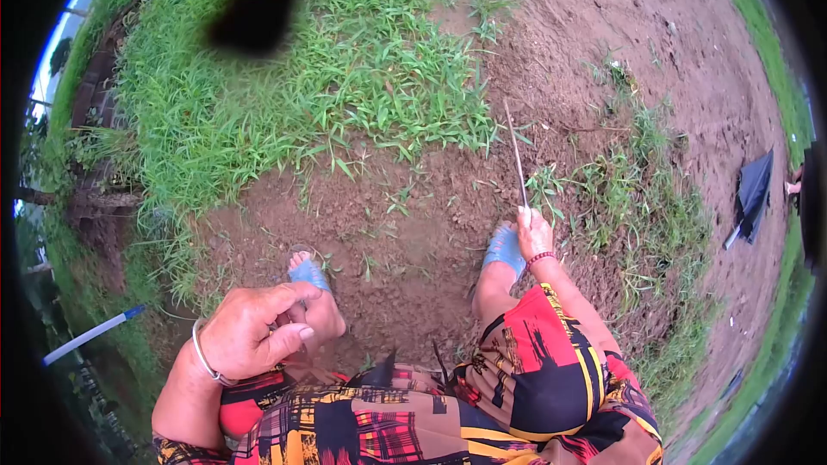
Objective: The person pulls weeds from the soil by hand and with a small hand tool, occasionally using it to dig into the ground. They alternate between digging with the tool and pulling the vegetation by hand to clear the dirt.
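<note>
Brown soil with a grassy far edge, open ground between blue-shod feet, thin rod grasped in right fingers, extending forward from them, left fingers curled, grip unclear.

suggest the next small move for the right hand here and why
I'd probably ease the right hand a little to the left, bringing the far end of the thin rod into the grass. The fingers already grip the near end, the far end points away from the feet, and it lies just right of where the grass meets bare soil.
</note>
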